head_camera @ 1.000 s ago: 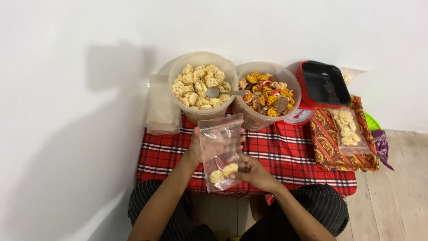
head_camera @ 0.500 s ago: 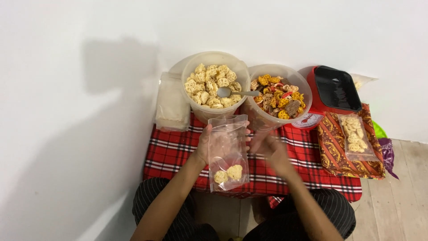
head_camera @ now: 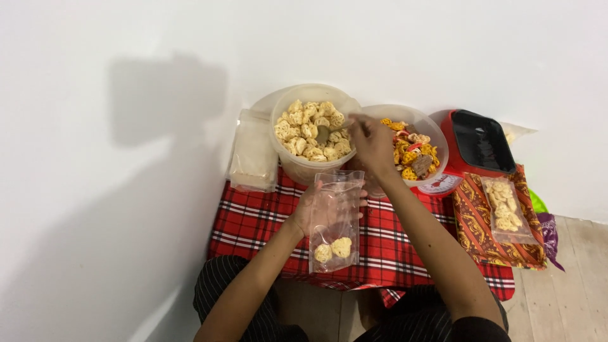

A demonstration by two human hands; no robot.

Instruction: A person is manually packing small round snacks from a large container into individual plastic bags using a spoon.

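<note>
Above red plaid cloth, left hand holds clear pouch.

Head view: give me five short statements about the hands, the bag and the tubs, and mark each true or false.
1. The left hand holds a clear plastic bag upright over the red checked cloth. True.
2. The bag is full to the top. False: only a few pale crackers lie at its bottom.
3. The right hand reaches to the tub of pale crackers, where a spoon lies. True.
4. The second tub holds only pale crackers. False: it holds a mix of yellow, orange and red snacks.
5. The red scale stands left of both tubs. False: it stands to their right.
</note>
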